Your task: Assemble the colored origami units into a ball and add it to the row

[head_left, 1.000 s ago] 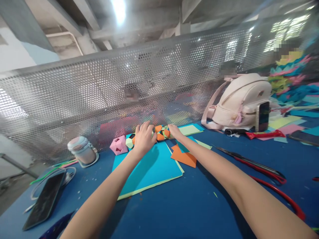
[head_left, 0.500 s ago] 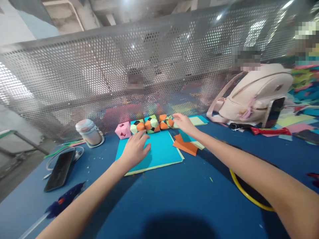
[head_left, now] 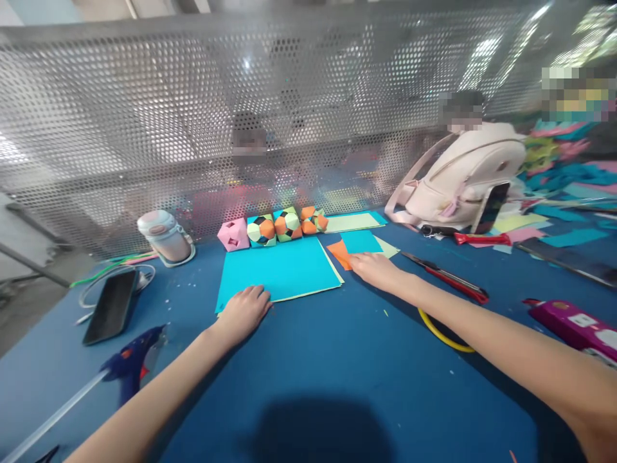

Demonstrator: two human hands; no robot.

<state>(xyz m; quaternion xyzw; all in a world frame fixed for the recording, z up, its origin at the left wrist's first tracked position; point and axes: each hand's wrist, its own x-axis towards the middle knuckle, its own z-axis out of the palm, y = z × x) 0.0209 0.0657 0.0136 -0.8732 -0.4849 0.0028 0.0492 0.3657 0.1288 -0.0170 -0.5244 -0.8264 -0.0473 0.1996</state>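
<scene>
My left hand (head_left: 247, 310) lies over the front left corner of a stack of blue paper sheets (head_left: 279, 267) with pale green edges, fingers laid flat. On the right, my right hand (head_left: 378, 270) rests on small paper pieces, its fingertips touching an orange piece (head_left: 339, 253). Its fingers are stretched out and partly seen. Beside them lie a small blue piece (head_left: 360, 242) and a pale green one. Behind the stack stands a row of folded paper balls: a pink one (head_left: 234, 235) and three of mixed green, orange and black, among them an orange one (head_left: 313, 220) at the right end.
A perforated metal screen (head_left: 183, 141) runs behind. To the left are a cup (head_left: 164, 235), a phone (head_left: 112, 305) with cable and a glue gun (head_left: 132, 360). To the right lie a utility knife (head_left: 448, 278), a yellow loop (head_left: 441, 334), a purple case (head_left: 576, 325) and a backpack (head_left: 475, 173).
Both hands have come away from the paper balls. My left hand has moved back to the near edge of the blue stack, my right hand down onto the orange piece. The camera has tilted down.
</scene>
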